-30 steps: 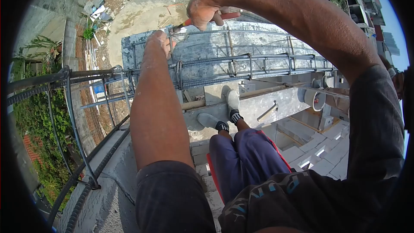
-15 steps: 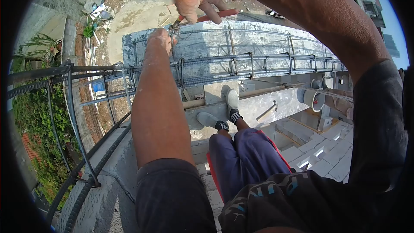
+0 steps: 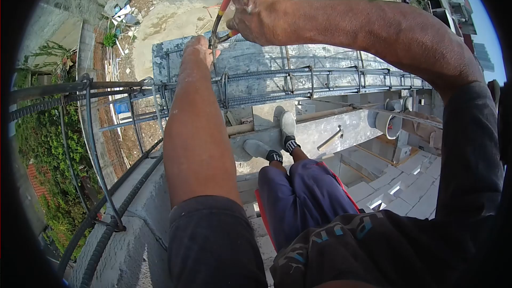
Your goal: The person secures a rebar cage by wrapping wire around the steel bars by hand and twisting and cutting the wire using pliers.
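Note:
My right hand is closed on a pair of pincers with red and yellow handles. One handle points up and the other angles right, so the handles stand apart. The jaws sit low, at a steel bar right beside my left hand. That hand is closed at the bar, its fingers mostly turned away from view; what they pinch is hidden. Below both hands runs a rebar cage of long ribbed bars and stirrups, lying along a grey, paint-worn board.
More rebar juts out at left above a concrete ledge. My feet stand on a narrow ledge, with a hammer lying to their right. A bucket stands farther right. Beyond the board the ground lies far below, with rubble.
My right hand has swung down and right, and its fingers have closed more around the pincers. The pincers have turned, one handle now pointing upward. My left hand stays in place.

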Available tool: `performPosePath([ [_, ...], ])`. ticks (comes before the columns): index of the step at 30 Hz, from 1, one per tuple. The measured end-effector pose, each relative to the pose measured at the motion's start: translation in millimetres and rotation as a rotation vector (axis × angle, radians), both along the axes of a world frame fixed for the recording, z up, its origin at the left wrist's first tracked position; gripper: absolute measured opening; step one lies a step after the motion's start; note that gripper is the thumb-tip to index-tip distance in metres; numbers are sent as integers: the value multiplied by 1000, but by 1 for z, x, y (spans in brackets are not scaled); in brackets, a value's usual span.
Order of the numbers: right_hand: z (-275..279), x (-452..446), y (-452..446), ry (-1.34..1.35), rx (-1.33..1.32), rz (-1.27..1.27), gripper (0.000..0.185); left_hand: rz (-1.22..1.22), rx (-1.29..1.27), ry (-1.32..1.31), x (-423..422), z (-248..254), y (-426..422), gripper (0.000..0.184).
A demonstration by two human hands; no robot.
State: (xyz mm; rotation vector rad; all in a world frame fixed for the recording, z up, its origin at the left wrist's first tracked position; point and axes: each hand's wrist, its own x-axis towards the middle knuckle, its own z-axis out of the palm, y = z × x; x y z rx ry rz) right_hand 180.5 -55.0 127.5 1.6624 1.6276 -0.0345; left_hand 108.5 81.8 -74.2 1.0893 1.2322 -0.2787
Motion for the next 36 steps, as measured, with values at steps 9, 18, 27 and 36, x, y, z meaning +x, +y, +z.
performPosePath([
  [9, 11, -30, 7, -233, -93, 154, 49, 90, -73, 21, 3, 4, -3, 46],
  [18, 14, -34, 12, -297, -143, 153, 49, -90, 113, -43, 0, 4, -2, 26],
  [27, 2, -44, 8, -399, -106, 246, 47, -114, 84, -228, 3, -46, 12, 23],
  [36, 5, -26, 0, -82, -14, 172, 29, -575, 252, -107, 9, -118, 43, 27],
])
